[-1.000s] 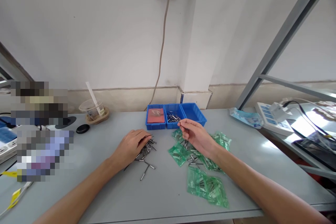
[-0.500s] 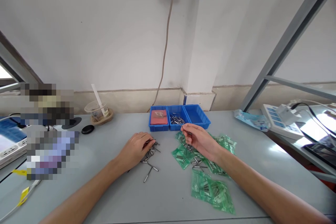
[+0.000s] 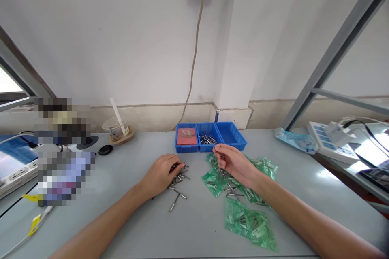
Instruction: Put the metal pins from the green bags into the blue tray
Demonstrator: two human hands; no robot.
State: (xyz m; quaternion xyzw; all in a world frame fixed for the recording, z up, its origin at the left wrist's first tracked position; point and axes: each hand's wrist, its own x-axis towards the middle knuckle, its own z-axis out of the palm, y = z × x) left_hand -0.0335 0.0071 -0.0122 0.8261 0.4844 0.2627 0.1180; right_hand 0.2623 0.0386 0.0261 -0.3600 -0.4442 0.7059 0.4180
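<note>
My left hand [image 3: 162, 174] rests on the table with its fingers curled round thin metal pins, thumb and forefinger together over them. More loose metal pins [image 3: 178, 200] lie beside and in front of it. My right hand [image 3: 234, 164] is raised in a pinch over small green plastic bags [image 3: 212, 184]; what its fingertips hold is too small to make out. The middle blue bin [image 3: 209, 148], just beyond the right fingertips, contains many metal pins [image 3: 207, 138]. Under the right hand, other loose pins [image 3: 232, 190] lie among the bags, which also contain metal pieces.
The left blue bin [image 3: 187, 149] holds a pinkish-red packet [image 3: 187, 139]; another blue bin [image 3: 232, 135] stands to the right. A lidded cup with a straw [image 3: 117, 129] and a black round object [image 3: 105, 150] are at the left. A power strip [image 3: 330, 141] lies at the far right.
The whole view has shifted slightly, moving the scene a little to the right. My right fingertips have drawn slightly back from the middle bin; the left hand stays on the pins.
</note>
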